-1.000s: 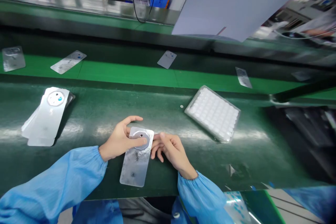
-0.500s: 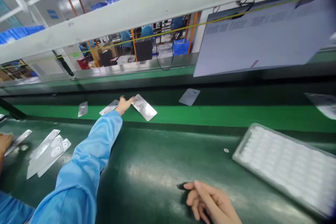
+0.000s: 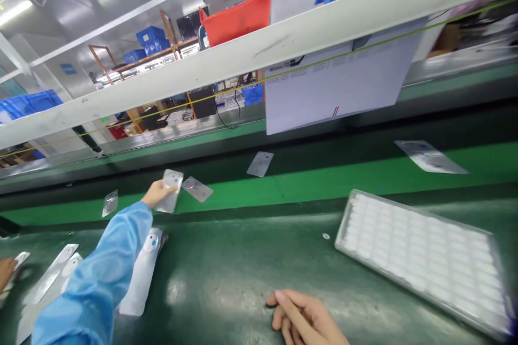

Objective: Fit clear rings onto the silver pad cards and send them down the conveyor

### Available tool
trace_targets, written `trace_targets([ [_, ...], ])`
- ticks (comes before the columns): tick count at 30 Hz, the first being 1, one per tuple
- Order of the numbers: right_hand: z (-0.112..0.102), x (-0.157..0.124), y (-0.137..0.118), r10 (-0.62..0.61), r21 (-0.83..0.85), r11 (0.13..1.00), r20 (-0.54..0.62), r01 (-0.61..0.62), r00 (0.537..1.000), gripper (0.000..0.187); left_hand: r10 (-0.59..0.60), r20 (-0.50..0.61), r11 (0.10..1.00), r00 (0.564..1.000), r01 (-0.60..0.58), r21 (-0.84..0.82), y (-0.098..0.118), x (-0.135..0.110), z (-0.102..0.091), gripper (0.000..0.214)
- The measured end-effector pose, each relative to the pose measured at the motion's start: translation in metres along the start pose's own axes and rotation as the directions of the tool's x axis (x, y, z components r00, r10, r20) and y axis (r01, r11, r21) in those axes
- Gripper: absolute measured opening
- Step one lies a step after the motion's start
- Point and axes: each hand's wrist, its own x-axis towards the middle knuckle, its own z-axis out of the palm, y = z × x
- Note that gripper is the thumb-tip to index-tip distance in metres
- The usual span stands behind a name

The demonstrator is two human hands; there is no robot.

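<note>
My left hand (image 3: 156,192) reaches out over the bright green belt and is closed on a thin grey phone back cover (image 3: 170,190), lifted and tilted. Another cover (image 3: 197,188) lies on the belt just right of it. My right hand (image 3: 302,318) rests at the bottom edge on the dark green bench, fingers loosely curled and pointing left, nothing seen in it. A stack of covers (image 3: 141,275) lies on the bench under my left sleeve.
A clear tray of small white parts (image 3: 421,259) sits at the right on the bench. More covers (image 3: 260,164) lie along the belt (image 3: 324,180). A small round part (image 3: 326,236) lies by the tray. Another person's hand (image 3: 5,272) shows at the far left. A white beam (image 3: 259,54) runs overhead.
My left hand has left one cover on the belt and now holds a different cover, drawn back left. The head view has tilted up. My right hand has hardly moved.
</note>
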Motion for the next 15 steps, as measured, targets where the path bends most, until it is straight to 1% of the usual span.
trace_targets([
  [2, 0.004, 0.004, -0.007, -0.032, -0.043, 0.999, 0.002, 0.032, 0.999, 0.072, -0.034, 0.032, 0.999, 0.999, 0.034, -0.029, -0.015, -0.012, 0.001, 0.029],
  [3, 0.007, 0.007, -0.013, -0.052, -0.068, 0.996, 0.016, 0.053, 0.999, 0.071, -0.054, 0.056, 0.997, 0.997, 0.057, -0.049, -0.026, -0.022, 0.008, 0.031],
  [5, 0.014, 0.015, -0.024, -0.104, -0.113, 0.987, 0.095, 0.115, 0.990, 0.067, -0.098, 0.121, 0.988, 0.988, 0.111, -0.105, -0.051, -0.049, 0.030, 0.037],
  [7, 0.021, 0.023, -0.030, -0.174, -0.143, 0.969, 0.179, 0.200, 0.968, 0.061, -0.137, 0.179, 0.969, 0.974, 0.169, -0.179, -0.075, -0.080, 0.056, 0.042],
  [9, 0.023, 0.028, -0.027, -0.220, -0.182, 0.948, 0.213, 0.260, 0.952, 0.059, -0.161, 0.204, 0.944, 0.966, 0.211, -0.254, -0.092, -0.107, 0.077, 0.046],
  [10, 0.023, 0.029, -0.024, -0.223, -0.210, 0.940, 0.221, 0.270, 0.949, 0.059, -0.171, 0.201, 0.926, 0.965, 0.227, -0.301, -0.097, -0.116, 0.083, 0.047],
  [12, 0.020, 0.027, -0.016, -0.196, -0.270, 0.926, 0.248, 0.262, 0.949, 0.057, -0.184, 0.184, 0.882, 0.965, 0.245, -0.403, -0.102, -0.125, 0.087, 0.049],
  [15, 0.018, 0.022, -0.013, -0.173, -0.335, 0.903, 0.294, 0.271, 0.940, 0.054, -0.206, 0.169, 0.824, 0.964, 0.264, -0.502, -0.104, -0.126, 0.082, 0.044],
])
